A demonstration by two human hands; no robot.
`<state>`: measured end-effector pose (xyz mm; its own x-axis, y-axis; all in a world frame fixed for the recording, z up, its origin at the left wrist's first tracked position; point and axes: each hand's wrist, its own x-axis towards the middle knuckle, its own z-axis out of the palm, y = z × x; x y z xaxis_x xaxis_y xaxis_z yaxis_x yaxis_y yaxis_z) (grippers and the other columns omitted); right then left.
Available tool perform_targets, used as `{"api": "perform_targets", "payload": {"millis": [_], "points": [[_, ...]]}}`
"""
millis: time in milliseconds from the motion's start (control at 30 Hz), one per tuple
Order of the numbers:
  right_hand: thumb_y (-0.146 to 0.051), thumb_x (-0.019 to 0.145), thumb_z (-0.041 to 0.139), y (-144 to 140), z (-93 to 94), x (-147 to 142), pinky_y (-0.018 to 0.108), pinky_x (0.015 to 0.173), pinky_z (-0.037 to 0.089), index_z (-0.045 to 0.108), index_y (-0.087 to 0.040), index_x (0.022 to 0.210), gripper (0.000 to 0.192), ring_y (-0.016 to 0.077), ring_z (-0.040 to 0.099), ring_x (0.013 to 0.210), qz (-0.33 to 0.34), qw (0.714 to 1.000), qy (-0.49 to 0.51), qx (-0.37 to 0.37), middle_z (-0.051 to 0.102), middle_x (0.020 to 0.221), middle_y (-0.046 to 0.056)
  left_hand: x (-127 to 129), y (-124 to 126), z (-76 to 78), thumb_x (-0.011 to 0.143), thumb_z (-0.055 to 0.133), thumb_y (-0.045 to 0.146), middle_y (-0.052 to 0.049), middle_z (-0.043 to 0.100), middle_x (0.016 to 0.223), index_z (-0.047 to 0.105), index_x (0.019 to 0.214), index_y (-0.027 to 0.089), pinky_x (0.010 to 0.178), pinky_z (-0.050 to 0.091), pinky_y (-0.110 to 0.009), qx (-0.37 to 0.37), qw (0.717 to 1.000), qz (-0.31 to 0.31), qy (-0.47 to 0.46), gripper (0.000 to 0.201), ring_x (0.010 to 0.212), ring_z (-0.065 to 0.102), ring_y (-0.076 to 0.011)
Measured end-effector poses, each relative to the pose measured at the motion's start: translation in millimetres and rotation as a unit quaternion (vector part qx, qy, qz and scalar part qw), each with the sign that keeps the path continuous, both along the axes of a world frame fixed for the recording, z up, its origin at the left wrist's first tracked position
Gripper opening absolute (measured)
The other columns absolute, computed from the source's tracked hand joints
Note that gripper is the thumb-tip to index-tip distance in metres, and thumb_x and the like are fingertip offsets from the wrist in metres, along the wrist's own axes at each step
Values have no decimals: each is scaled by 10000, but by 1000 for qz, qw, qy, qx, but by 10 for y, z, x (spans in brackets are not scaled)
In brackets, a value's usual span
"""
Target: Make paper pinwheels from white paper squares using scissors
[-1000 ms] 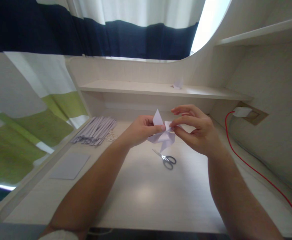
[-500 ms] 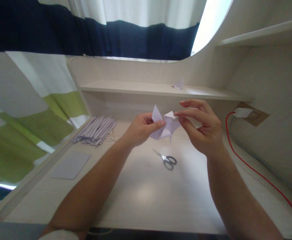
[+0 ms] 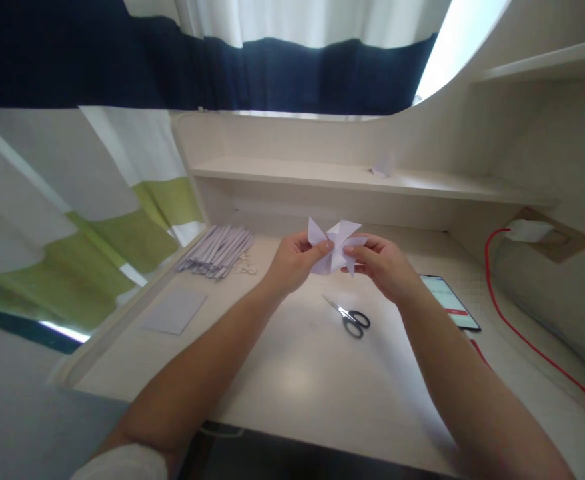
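Between my two hands, above the desk, is a white paper pinwheel [image 3: 341, 235] with pointed blades fanned around its middle. My left hand [image 3: 302, 259] pinches its left side, thumb on the front near the centre. On the right side my right hand [image 3: 379, 261] grips it as well, thumb in front and fingers behind. The fingers partly hide the lower and side blades. Below the hands, a pair of scissors [image 3: 351, 319] with dark handles lies on the desk, blades pointing up and left.
At the left lie a bundle of rolled paper sticks [image 3: 218, 249], small pale pieces [image 3: 246, 265] and a stack of square paper [image 3: 175, 311]. A phone [image 3: 449, 302] rests right of my right forearm. A red cable [image 3: 492, 287] hangs from a charger [image 3: 529, 231]. Folded paper [image 3: 381, 167] stands on the shelf.
My right hand has come in from the pinwheel's upper right edge and now grips it near the centre. More blades show spread. The view has shifted, bringing the phone into sight.
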<state>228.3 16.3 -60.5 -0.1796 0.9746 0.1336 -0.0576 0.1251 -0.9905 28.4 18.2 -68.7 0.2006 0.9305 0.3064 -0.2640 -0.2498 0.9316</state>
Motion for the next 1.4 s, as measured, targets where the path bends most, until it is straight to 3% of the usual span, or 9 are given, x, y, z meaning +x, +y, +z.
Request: {"api": "perform_targets", "payload": {"millis": [233,367,500,600,700,867,1067,1233,1400], "points": [[-388,726,829,-86,-405,-559,271,598,494,702,-186,800,249,136,634,613,77,991,-103,-25,709,707,-1,-564,-429,-582,652,894,497,-47,726,767,754,873,114,608,463,-250,-132,989,64,28,464,640,615,-138],[-416,731,819,-116,-550,-868,263,593,495,706,-184,826,275,133,635,608,151,976,-149,-43,706,693,1,-951,-630,-764,626,892,502,-32,688,673,739,758,109,559,419,-236,-157,978,119,61,442,571,564,-123],[-364,778,844,236,-476,-1103,292,731,586,755,-181,1014,312,178,736,802,207,945,-245,-66,790,928,64,-1360,-717,-840,648,894,452,-38,707,690,750,781,105,557,435,-238,-166,963,200,72,399,596,589,-140],[-341,1000,649,694,-469,-1421,338,829,606,718,-134,1116,247,197,739,940,145,922,-351,-80,754,1131,124,-1609,-752,-861,717,850,429,-37,724,715,761,882,105,545,451,-247,-168,948,259,73,374,607,610,-156],[-366,1006,678,1097,-554,-1855,461,931,601,644,-160,1312,370,262,689,1113,109,873,-465,-96,663,1318,116,-1749,-790,-859,723,843,401,-34,715,687,758,856,103,523,448,-243,-168,938,294,79,338,593,602,-155],[-360,997,692,1438,-650,-2389,468,944,596,631,-141,1334,406,269,684,1131,146,787,-585,-132,650,1336,139,-1817,-863,-868,719,849,423,-34,715,669,764,816,113,495,444,-235,-173,927,321,92,336,561,590,-145],[-362,1004,682,1541,-667,-2512,472,940,598,629,-158,1339,395,266,684,1129,194,719,-648,-160,651,1339,126,-1804,-846,-867,715,849,436,-35,726,685,758,816,122,521,476,-246,-177,930,306,97,343,569,606,-151],[-360,994,696,1478,-687,-2372,466,944,596,634,-136,1329,408,273,684,1132,191,724,-650,-133,651,1336,140,-1654,-822,-793,709,838,428,-31,727,691,755,788,126,528,444,-230,-164,940,274,118,324,591,601,-142],[-358,993,699,1408,-616,-2006,464,947,594,635,-129,1326,410,271,684,1132,158,788,-585,-111,651,1333,148,-1472,-841,-723,690,854,464,-29,736,727,766,827,131,566,447,-236,-154,952,235,118,370,614,600,-139]]}}
